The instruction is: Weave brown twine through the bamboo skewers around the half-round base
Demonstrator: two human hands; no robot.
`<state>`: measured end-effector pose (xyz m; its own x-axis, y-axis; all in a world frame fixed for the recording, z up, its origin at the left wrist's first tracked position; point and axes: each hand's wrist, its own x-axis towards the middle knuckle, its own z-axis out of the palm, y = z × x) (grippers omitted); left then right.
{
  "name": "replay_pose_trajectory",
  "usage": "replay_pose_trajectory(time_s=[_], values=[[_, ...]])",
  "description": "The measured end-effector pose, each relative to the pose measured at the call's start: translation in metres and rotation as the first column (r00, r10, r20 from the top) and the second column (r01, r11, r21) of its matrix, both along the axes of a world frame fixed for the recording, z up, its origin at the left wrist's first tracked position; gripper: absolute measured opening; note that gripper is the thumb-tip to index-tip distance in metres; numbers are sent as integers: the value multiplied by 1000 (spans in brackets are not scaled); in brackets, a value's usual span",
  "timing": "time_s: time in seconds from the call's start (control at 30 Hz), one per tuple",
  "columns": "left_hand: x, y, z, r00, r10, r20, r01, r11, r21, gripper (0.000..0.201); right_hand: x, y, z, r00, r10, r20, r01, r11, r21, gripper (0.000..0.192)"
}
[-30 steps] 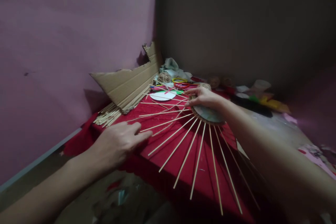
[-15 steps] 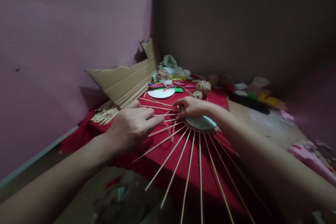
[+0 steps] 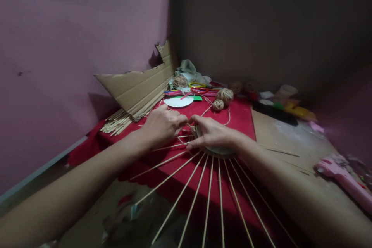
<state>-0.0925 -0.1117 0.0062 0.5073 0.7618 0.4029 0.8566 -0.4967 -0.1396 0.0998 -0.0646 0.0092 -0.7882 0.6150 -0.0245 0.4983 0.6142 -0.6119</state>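
A round disc (image 3: 216,150) with many thin wooden sticks (image 3: 192,211) fanning out from it lies on a red cloth (image 3: 241,118). My right hand (image 3: 213,133) presses flat on the disc and hides most of it. My left hand (image 3: 162,124) sits just left of it, fingers pinched on a strand of jute twine (image 3: 186,140) among the sticks at the disc's rim. A twine strand (image 3: 228,115) trails back to two small twine balls (image 3: 222,99).
A torn cardboard sheet (image 3: 139,87) leans on the pink wall over a bundle of spare sticks (image 3: 116,123). A white paper circle (image 3: 178,102), coloured items, cloth and more twine crowd the back corner. A pink glue gun (image 3: 344,178) lies at the right.
My left hand moved from the cloth's left edge in to the disc's rim and closed on the twine. The right hand slid over the disc, and the view shifted so the sticks reach nearer.
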Motion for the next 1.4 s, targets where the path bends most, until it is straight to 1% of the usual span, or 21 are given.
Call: replay_pose_trajectory(time_s=[0.03,0.07,0.1,0.2,0.27,0.33,0.43,0.53,0.6,0.67,0.7,0.77,0.8,0.9,0.97,1.03,1.13,1.23,1.3,1.33,1.4], values=[[0,-1,-1,999,8,31,-7,1000,-20,17,0,0,-2,999,10,35,-11,999,44,75],[-1,-3,-1,998,16,60,-13,999,-43,19,0,0,-3,998,24,61,-28,997,69,81],[-3,-5,-1,996,26,88,-20,998,-67,20,0,2,-4,996,39,79,-45,997,70,82],[-12,-18,2,985,48,163,-24,989,-149,23,4,8,-3,990,83,115,-87,996,32,76],[-21,-30,6,981,58,187,-19,979,-203,25,8,11,-1,986,98,137,-105,994,41,74],[-30,-43,9,978,75,195,-21,963,-268,26,9,12,1,983,100,152,-112,991,77,75],[-42,-60,11,967,94,237,10,915,-403,25,10,9,8,983,102,154,-122,984,128,74],[-51,-72,9,941,139,309,45,852,-521,24,11,4,19,988,49,146,-74,981,177,73],[-54,-76,6,917,191,351,51,815,-577,23,12,3,25,990,21,139,-52,975,218,73],[-57,-79,3,900,230,371,43,800,-599,23,13,3,28,990,25,142,-61,966,251,73],[-60,-79,1,896,242,372,29,804,-594,23,13,4,28,988,31,149,-70,963,262,73],[-67,-78,-3,903,250,348,-16,831,-556,25,14,7,27,985,49,164,-94,956,277,73],[-71,-77,-6,910,248,331,-44,854,-519,26,13,8,26,984,65,168,-110,954,278,74],[-89,-69,-12,919,245,309,-130,928,-349,28,13,8,26,978,107,182,-150,958,243,75],[-99,-60,-13,908,258,330,-164,944,-286,29,14,7,26,972,113,207,-153,969,193,75],[-104,-49,-11,893,282,352,-194,945,-264,29,13,6,25,966,122,226,-156,978,138,74],[-99,-28,-2,881,284,378,-233,956,-176,26,11,9,18,966,156,206,-170,984,54,73],[-81,-3,13,855,266,446,-261,962,-76,24,7,15,8,970,188,155,-187,982,-23,75],[-68,15,25,825,224,518,-266,964,8,25,5,18,3,974,199,107,-193,979,-63,77],[-62,25,32,825,193,532,-263,963,59,25,5,19,2,977,197,81,-191,979,-75,78],[-54,42,44,867,162,471,-245,962,121,27,6,19,4,985,171,27,-169,983,-77,77]])
